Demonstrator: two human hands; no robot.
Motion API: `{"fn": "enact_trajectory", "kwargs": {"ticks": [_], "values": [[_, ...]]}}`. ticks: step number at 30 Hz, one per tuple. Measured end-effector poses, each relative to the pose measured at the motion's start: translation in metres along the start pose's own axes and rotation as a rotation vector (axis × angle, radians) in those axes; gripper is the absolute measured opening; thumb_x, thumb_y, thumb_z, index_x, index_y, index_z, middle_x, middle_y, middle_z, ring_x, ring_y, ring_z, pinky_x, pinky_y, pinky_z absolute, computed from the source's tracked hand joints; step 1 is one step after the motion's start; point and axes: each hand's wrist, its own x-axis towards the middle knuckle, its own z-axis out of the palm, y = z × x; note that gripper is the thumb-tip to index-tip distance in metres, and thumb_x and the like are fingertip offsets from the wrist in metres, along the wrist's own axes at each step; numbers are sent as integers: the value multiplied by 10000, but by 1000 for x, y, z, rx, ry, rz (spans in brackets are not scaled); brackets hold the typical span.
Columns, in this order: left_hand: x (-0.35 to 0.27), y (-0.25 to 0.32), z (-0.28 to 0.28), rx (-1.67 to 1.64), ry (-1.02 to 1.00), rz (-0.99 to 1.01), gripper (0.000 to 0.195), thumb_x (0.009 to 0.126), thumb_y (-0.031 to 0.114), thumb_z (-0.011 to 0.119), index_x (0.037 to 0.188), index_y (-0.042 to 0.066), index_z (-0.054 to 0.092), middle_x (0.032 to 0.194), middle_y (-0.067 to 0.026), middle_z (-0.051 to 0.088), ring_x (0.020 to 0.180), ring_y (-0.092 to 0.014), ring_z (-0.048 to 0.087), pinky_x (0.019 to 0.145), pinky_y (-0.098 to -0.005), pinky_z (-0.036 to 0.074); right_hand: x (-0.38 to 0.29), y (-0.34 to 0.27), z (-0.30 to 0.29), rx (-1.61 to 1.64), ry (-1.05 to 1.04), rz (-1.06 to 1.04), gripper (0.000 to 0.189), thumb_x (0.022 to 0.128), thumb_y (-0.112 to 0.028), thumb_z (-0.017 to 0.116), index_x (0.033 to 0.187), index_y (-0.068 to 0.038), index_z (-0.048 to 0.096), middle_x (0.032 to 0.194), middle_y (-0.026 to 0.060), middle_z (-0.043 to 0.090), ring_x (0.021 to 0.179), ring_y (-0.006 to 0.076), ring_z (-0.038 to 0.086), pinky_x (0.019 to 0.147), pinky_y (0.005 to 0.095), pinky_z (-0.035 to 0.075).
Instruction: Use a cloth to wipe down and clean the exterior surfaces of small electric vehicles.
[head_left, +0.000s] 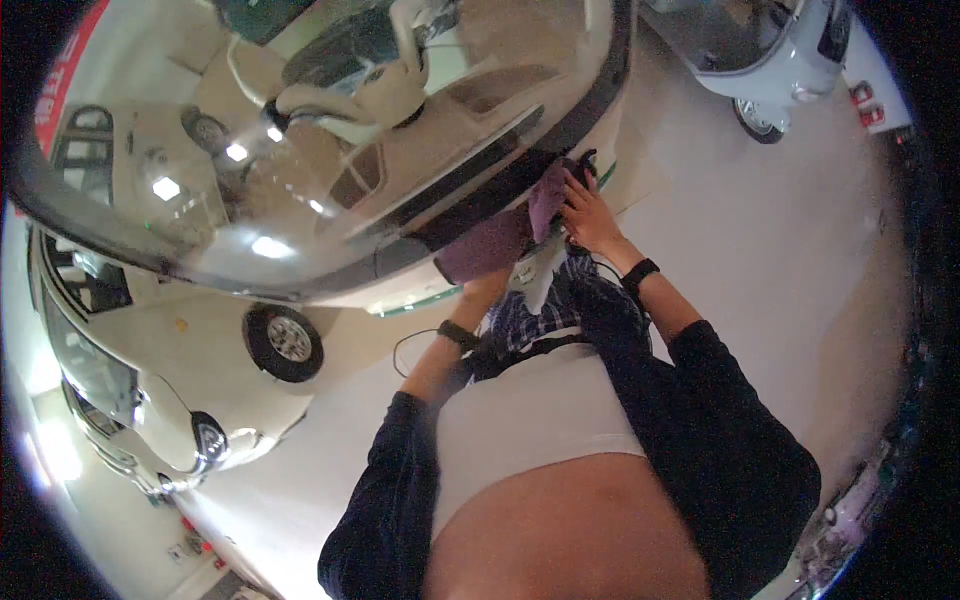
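Before me is the front of a pale vehicle with a large glass windshield (300, 217); its black lower trim (480, 202) runs just above my hands. A purple cloth (484, 244) covers most of my left hand (491, 283), whose fingers are hidden beneath or behind it. My right hand (589, 214) has its fingers on another purple cloth part (547, 199), against the vehicle beside the dark trim; a small black thing lies by the fingertips. Whether the purple parts are one cloth or two I cannot tell. A dark band circles each wrist.
A white car (187, 390) stands at the left, with a wheel (285, 341) close by. Another light vehicle (750, 71) is at the upper right. Thin black cables (401, 345) hang near my legs. Red items (866, 105) lie at the far right.
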Motion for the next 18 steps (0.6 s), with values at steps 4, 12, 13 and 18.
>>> {"fn": "enact_trajectory", "kwargs": {"ticks": [4, 12, 13, 18], "values": [[57, 23, 0, 168, -74, 102, 336, 800, 150, 458, 1128, 76, 470, 1103, -136, 482, 949, -313, 476, 843, -372, 370, 10, 37, -23, -53, 46, 261, 344, 729, -74, 499, 1072, -55, 499, 1203, 146, 396, 1209, 274, 264, 1012, 440, 166], [163, 69, 12, 296, -95, 194, 341, 802, 146, 450, 1135, 74, 465, 1114, -136, 475, 958, -300, 479, 847, -370, 370, 29, 97, -7, 912, 421, 533, 459, 818, -83, 371, 1256, -7, 255, 1304, 192, 248, 1218, 328, 212, 1006, 374, 184], [159, 66, 16, 296, -92, 193, 341, 802, 146, 450, 1135, 74, 465, 1114, -136, 475, 958, -300, 479, 847, -370, 370, 29, 90, -8, 1006, 382, 584, 464, 822, -90, 351, 1265, -10, 241, 1318, 184, 225, 1216, 331, 212, 1008, 382, 177], [136, 47, 3, 746, -106, 227, 374, 808, 111, 418, 1181, 94, 432, 1177, -135, 438, 1033, -300, 452, 875, -372, 365, 47, 94, -55, 518, 339, 345, 406, 779, -107, 430, 1156, 23, 353, 1227, 211, 318, 1207, 353, 223, 983, 391, 227]]}}
